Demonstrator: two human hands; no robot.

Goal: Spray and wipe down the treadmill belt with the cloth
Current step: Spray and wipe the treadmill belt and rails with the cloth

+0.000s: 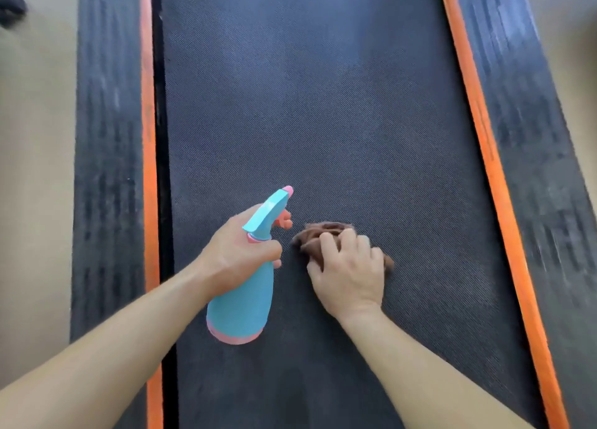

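Soft, even light, with a pale sheen on the belt (307, 73) well beyond the right hand (347, 276). The side rail (533, 137) to the right of that hand smears with motion blur.

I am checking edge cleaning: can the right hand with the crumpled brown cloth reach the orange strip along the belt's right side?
Probably yes: only bare dark textured belt lies between the right hand and the orange strip; the blue spray bottle is on the other side.

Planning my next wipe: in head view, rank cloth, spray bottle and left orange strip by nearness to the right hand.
1. cloth, under the right hand.
2. spray bottle, leftward, in the left hand.
3. left orange strip, beyond the bottle.
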